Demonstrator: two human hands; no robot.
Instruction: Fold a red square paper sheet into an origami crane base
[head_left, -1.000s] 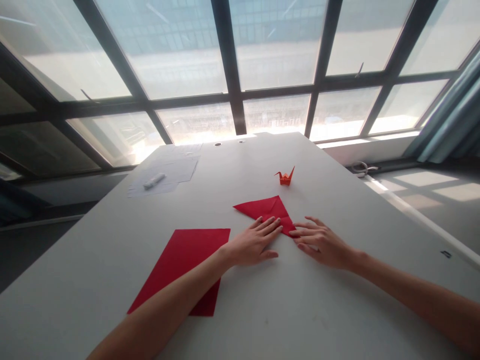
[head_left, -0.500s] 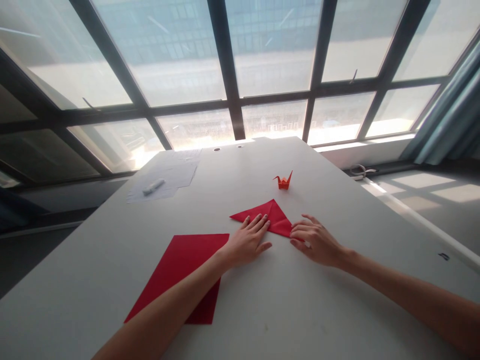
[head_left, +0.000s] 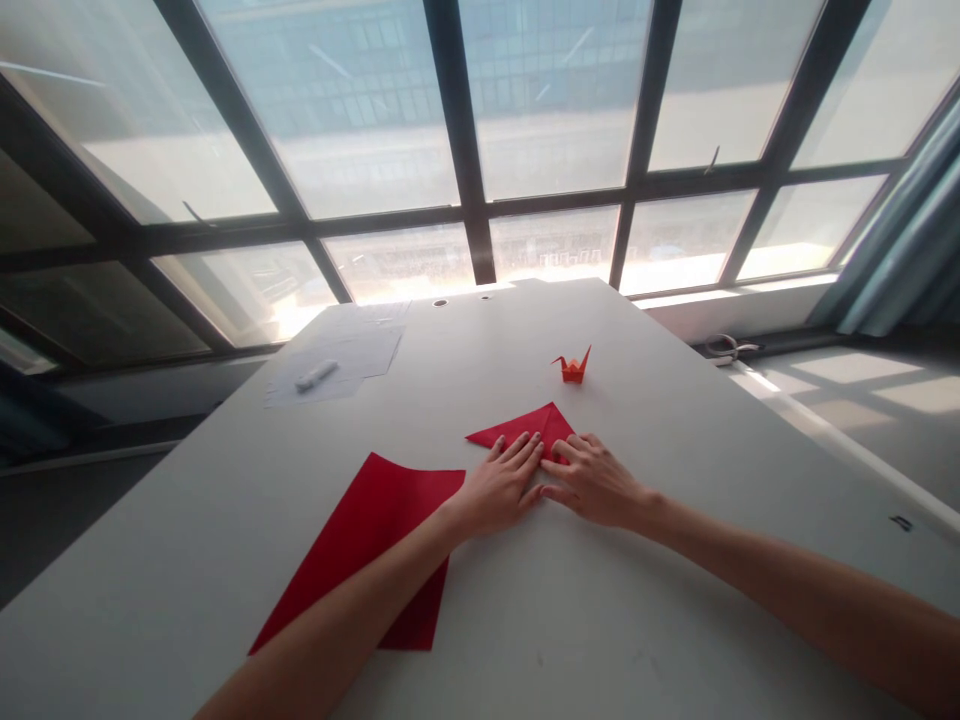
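The folded red paper lies nearer me than the paper crane. My left hand lies flat on it, fingers loosely spread, gripping nothing; my right hand curls there, any pinch undetermined. I judge this creasing; next calls for even pressure.

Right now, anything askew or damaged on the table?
The unfolded red sheet: its far edge bows and its far-left corner seems to lift off the table instead of lying flat. Nothing else stands out; no visible spill or tear.
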